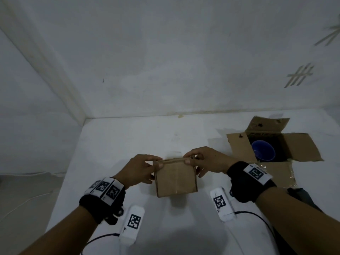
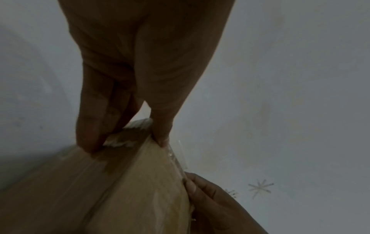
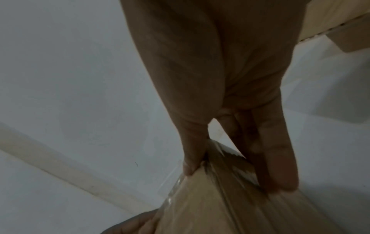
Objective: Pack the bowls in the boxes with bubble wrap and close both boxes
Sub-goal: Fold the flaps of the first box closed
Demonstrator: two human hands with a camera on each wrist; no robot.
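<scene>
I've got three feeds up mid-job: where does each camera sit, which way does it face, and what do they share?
Head: worn on the head, facing forward and down at the white table; both forearms, left hand and right hand pinch the small brown cardboard box; an open cardboard box holds a blue bowl.
Left wrist: looks along the left hand at that box's top edge; right fingers show.
Right wrist: looks along the right hand at the same edge.
Shared: all show the small box.

You're working in dim, bluish light; both wrist views are dark, soft and smeared, and the head view bows at its edges.
</scene>
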